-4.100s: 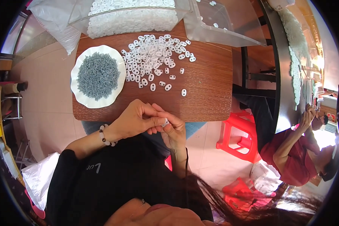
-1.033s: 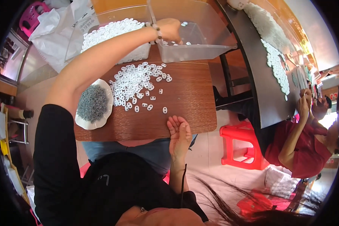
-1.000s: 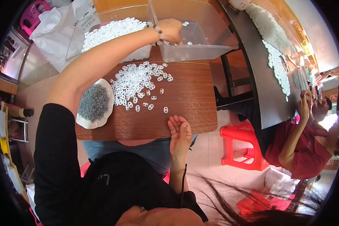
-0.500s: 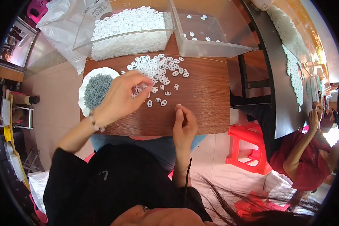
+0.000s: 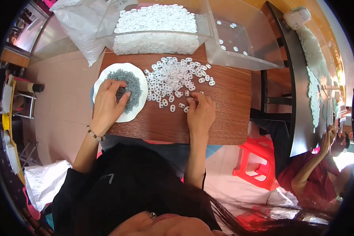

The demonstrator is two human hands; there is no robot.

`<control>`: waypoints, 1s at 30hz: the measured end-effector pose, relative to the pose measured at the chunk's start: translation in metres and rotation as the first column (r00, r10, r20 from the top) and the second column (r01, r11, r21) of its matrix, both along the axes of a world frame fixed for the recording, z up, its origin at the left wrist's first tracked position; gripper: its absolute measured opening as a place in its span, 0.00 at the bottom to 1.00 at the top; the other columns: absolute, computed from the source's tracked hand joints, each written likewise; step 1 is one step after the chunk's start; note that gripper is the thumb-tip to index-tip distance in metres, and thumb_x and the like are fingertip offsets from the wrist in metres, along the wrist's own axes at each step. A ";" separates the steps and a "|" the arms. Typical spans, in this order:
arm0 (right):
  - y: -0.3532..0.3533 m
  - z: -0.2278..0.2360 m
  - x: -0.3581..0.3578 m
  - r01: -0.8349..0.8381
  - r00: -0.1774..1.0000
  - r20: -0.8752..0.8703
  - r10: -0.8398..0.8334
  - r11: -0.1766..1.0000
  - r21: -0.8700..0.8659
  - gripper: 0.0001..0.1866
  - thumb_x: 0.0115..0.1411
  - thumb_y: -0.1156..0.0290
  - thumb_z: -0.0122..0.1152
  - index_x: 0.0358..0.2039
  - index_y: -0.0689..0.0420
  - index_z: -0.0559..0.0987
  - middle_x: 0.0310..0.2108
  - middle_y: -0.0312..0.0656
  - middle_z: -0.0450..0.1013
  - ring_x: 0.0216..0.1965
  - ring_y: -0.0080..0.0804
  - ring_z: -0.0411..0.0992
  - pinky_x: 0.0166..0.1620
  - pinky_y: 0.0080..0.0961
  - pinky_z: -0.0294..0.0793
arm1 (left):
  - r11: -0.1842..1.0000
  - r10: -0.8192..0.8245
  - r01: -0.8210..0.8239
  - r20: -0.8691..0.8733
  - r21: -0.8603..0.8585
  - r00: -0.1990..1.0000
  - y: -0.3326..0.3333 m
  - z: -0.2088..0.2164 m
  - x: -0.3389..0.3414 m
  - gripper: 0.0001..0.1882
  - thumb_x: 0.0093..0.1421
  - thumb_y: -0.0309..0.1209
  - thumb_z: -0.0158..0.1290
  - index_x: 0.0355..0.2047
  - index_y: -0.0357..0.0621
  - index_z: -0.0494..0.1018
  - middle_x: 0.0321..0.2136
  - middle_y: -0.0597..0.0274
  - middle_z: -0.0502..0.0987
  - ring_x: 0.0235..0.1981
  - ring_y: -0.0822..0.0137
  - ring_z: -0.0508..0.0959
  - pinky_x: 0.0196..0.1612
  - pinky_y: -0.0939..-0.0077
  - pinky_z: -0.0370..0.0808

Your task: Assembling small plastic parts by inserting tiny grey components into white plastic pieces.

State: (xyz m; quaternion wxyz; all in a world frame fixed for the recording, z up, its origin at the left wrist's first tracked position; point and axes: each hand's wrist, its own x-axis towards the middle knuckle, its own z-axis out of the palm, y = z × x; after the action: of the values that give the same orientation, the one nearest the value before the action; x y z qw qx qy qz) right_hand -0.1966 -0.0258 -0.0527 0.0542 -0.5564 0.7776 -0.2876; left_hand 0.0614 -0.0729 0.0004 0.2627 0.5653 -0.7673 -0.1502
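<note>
My left hand (image 5: 108, 100) is over a white scalloped plate (image 5: 143, 96). Its thumb and fingertips are apart, touching the heap of small grey screw-like pins (image 5: 129, 80). White oval plastic pieces with two holes each (image 5: 173, 74) lie in a loose heap right of the plate. At the heap's near right edge is my right hand (image 5: 201, 112), its fingers curled and the thumb close to the index finger. A white two-hole piece seems to be between those tips, mostly hidden. Another loose piece (image 5: 172, 108) lies a little to the left.
A clear bin (image 5: 153, 41) full of white pieces stands at the table's back. Beside it, another clear bin (image 5: 240, 59) holds several pieces. A white sack (image 5: 80, 35) is at the back left. Right, a person in red works at a dark table (image 5: 299, 133) near a red stool (image 5: 259, 163).
My left hand has moved from the white pieces left onto the plate of grey pins. My right hand has come forward to the heap's edge. The whole view has shifted.
</note>
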 end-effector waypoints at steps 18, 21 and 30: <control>0.043 0.014 0.010 0.094 0.876 0.483 -0.017 0.986 -0.136 0.05 0.57 0.75 0.60 0.34 0.60 0.77 0.23 0.37 0.70 0.24 0.23 0.66 0.27 0.21 0.65 | 0.992 -0.069 0.066 0.028 0.110 0.997 -0.008 -0.009 0.011 0.05 0.53 0.25 0.58 0.31 0.39 0.76 0.29 0.56 0.73 0.24 0.59 0.74 0.28 0.70 0.70; 0.052 0.014 0.012 0.054 0.871 0.490 0.030 0.986 -0.156 0.06 0.58 0.75 0.61 0.35 0.61 0.77 0.23 0.35 0.70 0.24 0.22 0.65 0.28 0.19 0.64 | 0.992 -0.046 0.047 -0.018 0.120 0.999 -0.008 -0.008 0.011 0.04 0.53 0.24 0.57 0.30 0.38 0.76 0.28 0.57 0.73 0.23 0.60 0.74 0.27 0.71 0.70; 0.061 0.018 0.020 0.026 0.721 0.693 0.019 0.998 -0.054 0.07 0.57 0.74 0.63 0.36 0.61 0.77 0.25 0.29 0.69 0.26 0.14 0.63 0.30 0.11 0.62 | 0.973 0.158 -0.107 -0.256 0.203 0.954 -0.016 -0.013 0.024 0.06 0.54 0.27 0.58 0.32 0.38 0.77 0.21 0.54 0.76 0.20 0.64 0.75 0.26 0.73 0.70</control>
State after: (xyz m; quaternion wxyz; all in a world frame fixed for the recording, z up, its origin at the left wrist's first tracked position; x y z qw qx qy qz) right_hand -0.1762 0.0354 -0.0347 0.3235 -0.4086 0.6933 -0.4977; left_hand 0.0850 -0.0885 -0.0127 0.3205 0.6119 -0.6670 -0.2794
